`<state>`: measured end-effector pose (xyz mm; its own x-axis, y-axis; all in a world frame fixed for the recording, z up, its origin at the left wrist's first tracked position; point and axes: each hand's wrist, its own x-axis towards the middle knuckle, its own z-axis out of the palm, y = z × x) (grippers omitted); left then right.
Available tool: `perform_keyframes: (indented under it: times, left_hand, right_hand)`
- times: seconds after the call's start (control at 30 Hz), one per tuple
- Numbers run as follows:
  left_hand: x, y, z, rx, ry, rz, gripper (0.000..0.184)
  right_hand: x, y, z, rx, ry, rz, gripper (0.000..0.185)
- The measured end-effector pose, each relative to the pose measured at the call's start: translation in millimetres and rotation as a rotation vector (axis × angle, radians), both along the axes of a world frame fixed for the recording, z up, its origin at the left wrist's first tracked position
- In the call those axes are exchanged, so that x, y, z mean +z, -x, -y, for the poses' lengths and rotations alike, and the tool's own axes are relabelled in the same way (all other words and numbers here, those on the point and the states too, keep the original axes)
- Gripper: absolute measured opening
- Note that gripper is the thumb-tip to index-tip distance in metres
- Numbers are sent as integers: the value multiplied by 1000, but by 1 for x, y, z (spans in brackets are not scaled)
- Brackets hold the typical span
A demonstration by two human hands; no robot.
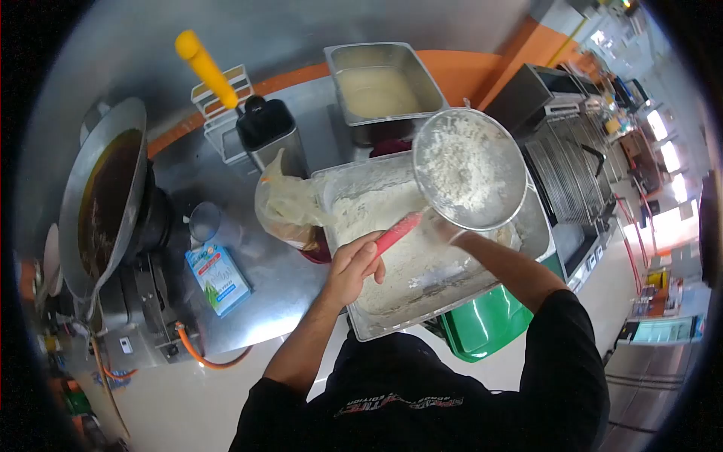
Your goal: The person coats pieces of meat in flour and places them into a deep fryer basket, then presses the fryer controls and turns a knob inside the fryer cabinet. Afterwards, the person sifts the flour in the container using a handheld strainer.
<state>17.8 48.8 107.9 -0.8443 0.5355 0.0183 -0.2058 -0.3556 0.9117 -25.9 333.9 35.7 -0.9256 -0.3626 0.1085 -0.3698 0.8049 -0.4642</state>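
My left hand is closed around the red handle of a round wire-mesh sieve. White, clumpy flour lies in the sieve, which is raised above the back right part of a large metal pan. Loose flour covers much of the pan's bottom. Just below the sieve's near rim, over the pan, is my right hand. It is smeared by motion and its fingers are partly hidden, so whether it holds anything cannot be made out.
Behind the pan stands a metal container of pale liquid. Left are a plastic bag, a yellow-handled tool in a metal holder, a blue carton, a clear jug and a wok of dark liquid. A green bin sits below.
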Motion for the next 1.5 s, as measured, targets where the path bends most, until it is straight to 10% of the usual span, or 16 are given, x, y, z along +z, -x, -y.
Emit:
perform_keyframes:
  times: [1.3, 1.5]
  left_hand:
    - [-4, 6, 4, -53, -44, -7, 49]
    - [-3, 1, -3, 13, 12, 56, 57]
  right_hand:
    - [-93, 17, 129, 258, -102, 157, 28]
    - [19, -24, 65, 503, -119, 306, 38]
